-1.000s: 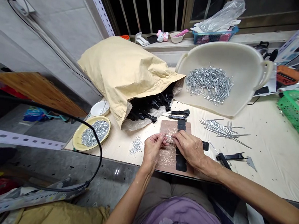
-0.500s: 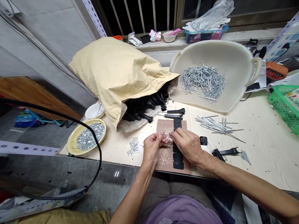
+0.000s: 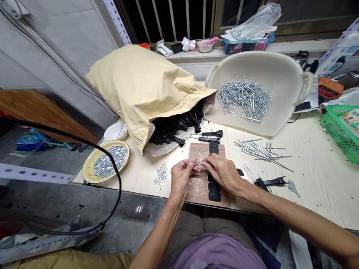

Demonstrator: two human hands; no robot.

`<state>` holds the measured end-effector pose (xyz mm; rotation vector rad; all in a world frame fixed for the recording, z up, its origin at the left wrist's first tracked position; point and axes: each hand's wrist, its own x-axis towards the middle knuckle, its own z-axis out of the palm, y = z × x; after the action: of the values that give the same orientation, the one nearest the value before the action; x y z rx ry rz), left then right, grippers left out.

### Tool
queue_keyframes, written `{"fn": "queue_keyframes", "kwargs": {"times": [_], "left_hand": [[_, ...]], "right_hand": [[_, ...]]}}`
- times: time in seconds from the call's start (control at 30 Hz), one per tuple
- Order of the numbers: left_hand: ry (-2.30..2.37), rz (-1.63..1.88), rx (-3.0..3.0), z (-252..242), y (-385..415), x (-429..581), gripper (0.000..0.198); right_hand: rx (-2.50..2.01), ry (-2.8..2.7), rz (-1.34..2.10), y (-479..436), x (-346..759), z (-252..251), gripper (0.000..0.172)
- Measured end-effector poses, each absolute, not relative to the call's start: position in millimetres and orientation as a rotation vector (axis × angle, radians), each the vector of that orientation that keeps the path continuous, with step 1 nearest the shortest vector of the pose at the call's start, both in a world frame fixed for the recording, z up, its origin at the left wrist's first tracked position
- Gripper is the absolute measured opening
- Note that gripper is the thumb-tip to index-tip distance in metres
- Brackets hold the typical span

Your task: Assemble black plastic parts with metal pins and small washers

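Observation:
My left hand [image 3: 181, 177] and my right hand [image 3: 222, 171] meet over a brown board [image 3: 200, 185] at the table's near edge. Between their pinched fingertips runs a thin metal pin [image 3: 199, 162]. Under my right hand lies a black plastic part [image 3: 215, 189] on the board. A small heap of silver nuts [image 3: 161, 174] lies just left of my left hand. Loose long pins [image 3: 260, 151] are spread to the right of my right hand.
A tan sack [image 3: 143, 86] spills black plastic parts [image 3: 179, 128] at the back. A cream tub [image 3: 284, 70] holds several pins. A yellow plate [image 3: 90, 173] of nuts sits left, a green basket [image 3: 345, 138] right. A black cable [image 3: 77, 140] arcs at the left.
Both hands stay pinched together over the board. The view has shifted slightly, and the black part beside my right hand is now mostly covered by it.

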<state>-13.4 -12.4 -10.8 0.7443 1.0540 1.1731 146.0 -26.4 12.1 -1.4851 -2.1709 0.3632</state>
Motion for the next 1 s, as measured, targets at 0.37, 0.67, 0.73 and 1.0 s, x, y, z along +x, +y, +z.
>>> {"fn": "queue_keyframes", "kwargs": {"times": [0.37,0.67,0.73,1.0], "left_hand": [[1.073,1.089,0.828,-7,-16,-20,0.027],[1.058,1.088,0.774,-5,-11,-14,0.028],[1.053,1.108,0.787,-4,-9,-14,0.028],[1.029,1.172,0.721,-1,-2,-16,0.029]], "right_hand": [[-1.349,-1.994,0.990,-16,151,16,0.030],[-1.509,-2.216,0.197,-29,152,17,0.024],[-1.507,-2.254,0.046,-32,153,17,0.023],[-1.530,-2.238,-0.007,-31,162,10,0.026]]}}
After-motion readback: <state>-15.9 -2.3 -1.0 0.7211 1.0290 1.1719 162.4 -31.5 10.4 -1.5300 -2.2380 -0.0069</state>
